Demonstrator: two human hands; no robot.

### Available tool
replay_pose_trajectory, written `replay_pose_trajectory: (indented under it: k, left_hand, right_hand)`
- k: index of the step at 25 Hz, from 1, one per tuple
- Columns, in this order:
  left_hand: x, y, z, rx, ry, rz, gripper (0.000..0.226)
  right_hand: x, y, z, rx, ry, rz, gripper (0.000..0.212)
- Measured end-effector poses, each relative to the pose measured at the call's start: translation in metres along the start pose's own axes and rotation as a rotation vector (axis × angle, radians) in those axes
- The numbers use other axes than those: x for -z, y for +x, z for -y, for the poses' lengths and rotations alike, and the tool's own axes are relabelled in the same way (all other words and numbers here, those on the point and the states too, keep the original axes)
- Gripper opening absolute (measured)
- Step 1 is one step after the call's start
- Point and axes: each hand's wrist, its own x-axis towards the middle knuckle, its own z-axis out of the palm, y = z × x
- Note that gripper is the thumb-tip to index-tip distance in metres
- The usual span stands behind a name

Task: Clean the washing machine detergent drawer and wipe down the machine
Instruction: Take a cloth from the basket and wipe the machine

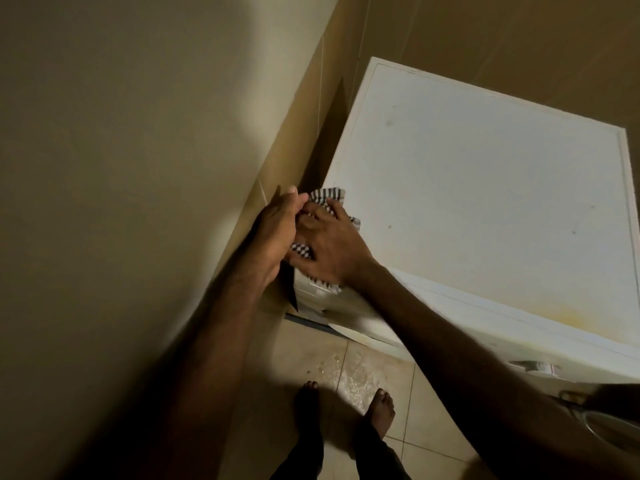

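From the head view, the only one I have, I am looking down the narrow gap between the wall (121, 168) and the washing machine (485, 188), whose white top shows a few dark specks and a yellowish stain near its front edge. Both hands meet at the machine's front left corner, and I judge they are there because that corner faces the wall and is awkward to reach with one hand alone.

My right hand (332, 247) lies flat over the checked cloth (327, 197), fingers spread and pressing it down onto the corner, so the fabric stays bunched under the palm for wiping. My left hand (277, 230) comes in from the wall side with its fingers curled round the cloth's edge, apparently gathering the loose part so it does not fall into the gap.

The detergent drawer itself I cannot make out; it may be under the hands on the front panel, but the light is too dim to say.

Below, bare feet (382, 408) stand on the tiled floor (374, 368), which has wet patches just in front of the machine, a slip risk worth minding
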Motion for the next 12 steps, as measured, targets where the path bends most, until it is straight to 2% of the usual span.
replay_pose_trajectory:
  k: [3,7,10,12]
  left_hand:
    - [0.006,0.002,-0.005,0.006,0.016,0.014,0.066]
    - [0.005,0.001,0.0,0.042,0.03,-0.005,0.063]
    - [0.005,0.001,0.009,0.09,0.007,-0.016,0.059]
    - [0.007,-0.002,0.011,0.132,0.012,-0.041,0.06]
  right_hand:
    - [0.007,0.03,-0.008,-0.139,-0.054,0.049,0.066]
    - [-0.004,0.018,0.0,-0.026,-0.075,0.013,0.045]
    - [-0.006,0.009,0.009,0.028,-0.118,-0.028,0.039]
    - [-0.01,0.001,0.015,0.131,-0.181,-0.07,0.032]
